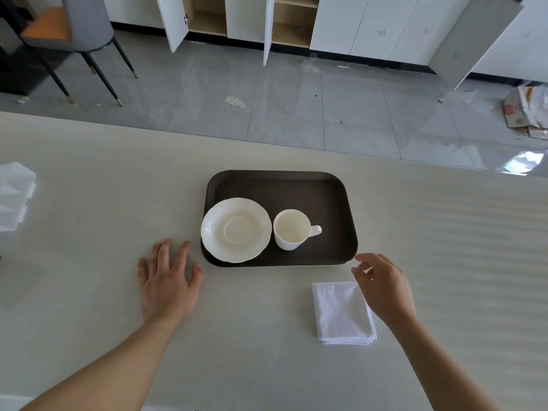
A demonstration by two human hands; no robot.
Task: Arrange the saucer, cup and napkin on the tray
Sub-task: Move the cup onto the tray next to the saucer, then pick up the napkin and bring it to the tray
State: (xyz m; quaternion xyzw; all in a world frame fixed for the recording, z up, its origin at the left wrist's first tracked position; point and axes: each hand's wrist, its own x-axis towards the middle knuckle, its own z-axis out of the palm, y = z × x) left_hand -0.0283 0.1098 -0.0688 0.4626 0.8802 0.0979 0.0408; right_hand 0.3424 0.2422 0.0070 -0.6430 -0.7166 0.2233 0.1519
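Observation:
A dark brown tray (296,188) lies on the pale table. On its near left part sits a white scalloped saucer (236,230), overhanging the tray's left rim a little. A white cup (292,229) stands upright on the tray just right of the saucer, its handle pointing right. A folded white napkin (342,311) lies on the table in front of the tray's right corner. My left hand (167,280) rests flat on the table, fingers spread, left of the tray. My right hand (384,287) hovers over the napkin's right edge, fingers loosely curled, holding nothing.
A clear plastic box (14,197) sits at the table's left edge. Beyond the table's far edge are a grey tiled floor, a chair (74,31) at the back left, and white cabinets (296,22) with open doors.

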